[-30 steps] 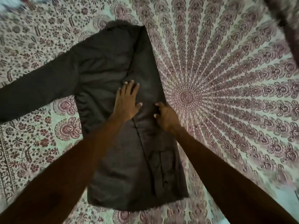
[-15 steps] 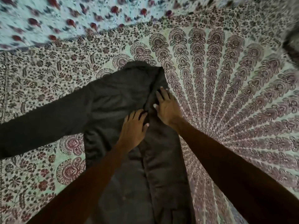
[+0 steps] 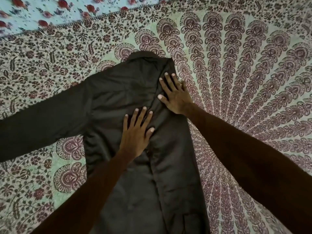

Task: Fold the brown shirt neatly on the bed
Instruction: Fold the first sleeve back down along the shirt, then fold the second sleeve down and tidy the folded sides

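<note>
Shirt [image 3: 118, 102] lies spread across the bed [image 3: 253, 81], dark brown against the patterned cover, collar at the far end and hem running out of view toward us. We see its right side already folded inward, forming a long straight edge down the right, while one sleeve [image 3: 42, 125] stretches out flat to the left, reaching the frame's edge. Our left hand [image 3: 135, 135] rests palm down on the middle of the shirt, fingers [image 3: 143, 115] spread wide and flat, gripping nothing. Our right hand [image 3: 175, 97] lies farther up, on the folded strip near the shoulder, also flat with the fingers splayed and pressing the cloth; its outer edge reaches just over the fold onto the bed cover. The two hands sit near each other but apart. Beyond the printed cover, at the top left, we make out a paler cloth with red flowers [image 3: 50, 10].
</note>
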